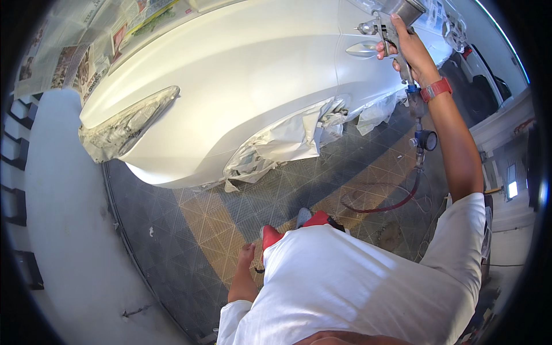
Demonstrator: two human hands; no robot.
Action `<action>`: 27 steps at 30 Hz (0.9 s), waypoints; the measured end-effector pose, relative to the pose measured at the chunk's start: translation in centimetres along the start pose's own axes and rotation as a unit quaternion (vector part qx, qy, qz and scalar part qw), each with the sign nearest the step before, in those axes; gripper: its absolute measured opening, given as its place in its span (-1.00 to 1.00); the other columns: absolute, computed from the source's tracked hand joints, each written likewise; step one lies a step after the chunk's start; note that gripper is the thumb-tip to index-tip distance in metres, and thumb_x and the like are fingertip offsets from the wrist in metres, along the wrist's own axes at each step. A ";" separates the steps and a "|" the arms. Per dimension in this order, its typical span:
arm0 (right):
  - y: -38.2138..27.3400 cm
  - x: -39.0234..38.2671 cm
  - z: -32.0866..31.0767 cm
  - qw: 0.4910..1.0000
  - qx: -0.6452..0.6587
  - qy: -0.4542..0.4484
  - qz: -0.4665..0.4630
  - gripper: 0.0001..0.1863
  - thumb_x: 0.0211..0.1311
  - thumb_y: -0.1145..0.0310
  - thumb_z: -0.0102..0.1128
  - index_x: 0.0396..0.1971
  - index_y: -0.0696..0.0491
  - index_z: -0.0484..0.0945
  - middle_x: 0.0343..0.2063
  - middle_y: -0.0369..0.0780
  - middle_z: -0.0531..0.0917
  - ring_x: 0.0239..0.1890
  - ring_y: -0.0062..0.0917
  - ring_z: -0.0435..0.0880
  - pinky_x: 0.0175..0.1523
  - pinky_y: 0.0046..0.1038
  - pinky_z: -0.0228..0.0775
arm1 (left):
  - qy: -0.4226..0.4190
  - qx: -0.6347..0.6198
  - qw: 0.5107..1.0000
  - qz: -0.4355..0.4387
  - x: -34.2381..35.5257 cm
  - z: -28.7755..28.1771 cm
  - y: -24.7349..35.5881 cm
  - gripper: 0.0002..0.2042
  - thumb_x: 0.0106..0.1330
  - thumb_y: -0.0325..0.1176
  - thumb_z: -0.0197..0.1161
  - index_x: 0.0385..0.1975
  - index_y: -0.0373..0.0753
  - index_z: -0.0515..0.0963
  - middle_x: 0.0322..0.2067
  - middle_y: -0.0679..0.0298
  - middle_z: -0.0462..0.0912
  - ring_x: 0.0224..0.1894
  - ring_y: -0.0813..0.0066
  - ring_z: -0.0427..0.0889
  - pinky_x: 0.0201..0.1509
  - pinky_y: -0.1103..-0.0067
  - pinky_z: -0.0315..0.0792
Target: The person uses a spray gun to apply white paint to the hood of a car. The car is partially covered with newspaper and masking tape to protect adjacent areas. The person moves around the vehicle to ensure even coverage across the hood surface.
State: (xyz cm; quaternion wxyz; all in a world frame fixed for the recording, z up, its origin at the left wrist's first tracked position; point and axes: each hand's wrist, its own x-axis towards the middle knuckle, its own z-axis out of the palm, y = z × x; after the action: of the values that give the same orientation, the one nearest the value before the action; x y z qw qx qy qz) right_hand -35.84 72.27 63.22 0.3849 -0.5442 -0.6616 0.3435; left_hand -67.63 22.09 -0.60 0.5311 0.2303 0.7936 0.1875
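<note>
Beside the glossy, gently curved white car body (247, 75), near the door handle (361, 50), a metal spray gun (387, 35) is gripped by the right hand (415, 53). Runs could be caused if the nozzle (364, 27) is held too close, and smears if the slack, dark red hose (384, 210) is dragged across. Spray could be let past the crumpled, ragged wheel-arch masking (293, 138) by any loose edge. The left hand (247, 253) is held low; whether anything is grasped cannot be told.

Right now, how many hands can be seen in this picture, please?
2. The right hand holds a spray gun beside the white car; the left hand hangs low, near the red trousers, its fingers partly hidden.
</note>
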 end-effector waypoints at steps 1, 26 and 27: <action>0.3 0.5 -0.7 1.000 -0.001 0.011 0.004 -0.26 0.47 -0.33 -0.11 -0.03 0.17 0.51 -0.41 -0.16 0.74 -0.45 -0.56 0.76 -0.65 -0.62 0.33 | 0.005 -0.012 1.000 0.011 0.6 0.1 -0.4 -0.49 0.42 -0.02 0.26 0.12 -0.36 0.63 -0.01 -0.12 0.73 0.10 0.06 0.71 0.20 0.33 0.52; -16.0 -6.2 15.5 0.956 0.072 -0.258 -0.120 -0.33 0.58 -0.25 -0.26 -0.02 0.10 0.54 -0.46 -0.18 0.72 -0.46 -0.55 0.74 -0.58 -0.52 0.44 | 0.045 0.004 0.998 0.037 1.4 1.5 -5.8 -0.44 0.44 0.05 0.27 0.19 -0.33 0.60 -0.18 0.12 0.77 -0.24 0.40 0.71 -0.10 0.42 0.58; -16.4 -5.9 16.2 0.947 0.090 -0.278 -0.134 -0.33 0.58 -0.26 -0.26 -0.03 0.10 0.54 -0.46 -0.18 0.72 -0.45 -0.54 0.75 -0.58 -0.52 0.44 | 0.042 0.010 0.999 0.033 1.1 1.6 -5.7 -0.44 0.45 0.04 0.27 0.19 -0.34 0.60 -0.18 0.12 0.77 -0.23 0.39 0.71 -0.08 0.42 0.58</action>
State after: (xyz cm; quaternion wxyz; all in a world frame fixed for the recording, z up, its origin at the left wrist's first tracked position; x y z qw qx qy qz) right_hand -56.98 63.08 69.20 0.2761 -0.2964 -0.7754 0.4844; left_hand -67.52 18.11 -5.13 0.4882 0.2538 0.8092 0.2062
